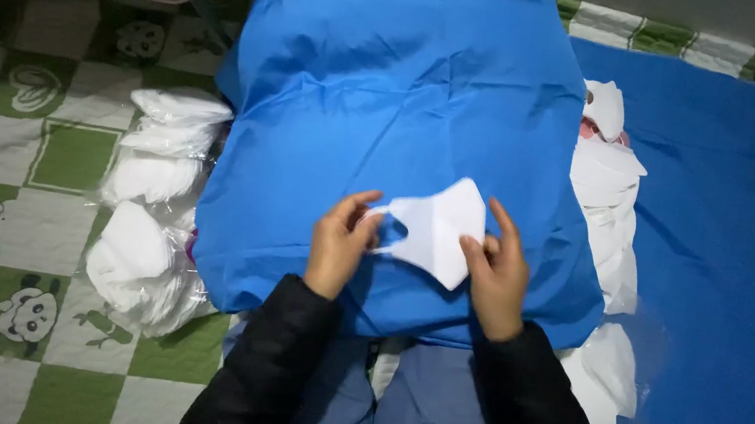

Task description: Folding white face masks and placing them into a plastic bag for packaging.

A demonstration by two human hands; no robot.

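One white face mask [437, 228] lies on the blue cloth [405, 89] that is draped over a raised surface in front of the person, near the cloth's front edge. Two hands work it. The left hand [339, 247] pinches the mask's ear loop at its left end between thumb and fingers. The right hand [497, 271] presses the mask's right edge with thumb and curled fingers, the index finger stretched out up along it. Both arms wear black sleeves [267, 365].

Left of the blue cloth, on the green-and-white panda-print mat [7, 237], sit four or so clear bags of white masks [148, 221]; the exact count is hard to tell. Right of the cloth, one loose heap of unbagged white masks [608, 194] trails along a second blue sheet [714, 265], too overlapped to count.
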